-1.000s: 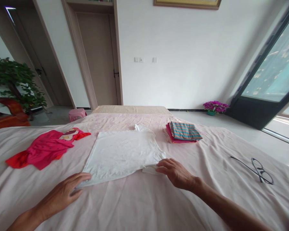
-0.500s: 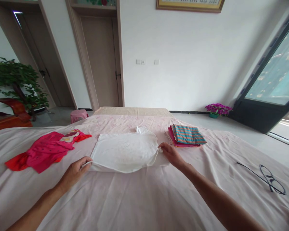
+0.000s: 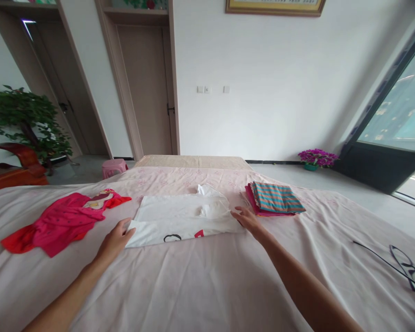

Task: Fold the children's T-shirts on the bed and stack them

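Observation:
A white T-shirt (image 3: 183, 219) lies folded lengthwise on the pink bedsheet (image 3: 200, 286), with a black and red print showing along its near edge. My left hand (image 3: 115, 240) rests on the shirt's left end, fingers pressed on the cloth. At the shirt's right end my right hand (image 3: 247, 218) lies flat with fingers stretched out. Whether either hand pinches the fabric is hard to see.
A crumpled pink and red garment (image 3: 60, 220) lies to the left. A stack of folded clothes, striped on top (image 3: 275, 198), sits at the right. Black glasses (image 3: 406, 269) lie far right. Beyond the bed are a pink stool (image 3: 114, 167), doors, a plant and flowers.
Both hands carried the shirt's near edge away from me and laid it over the far half. The shirt is now half as deep, and its print shows.

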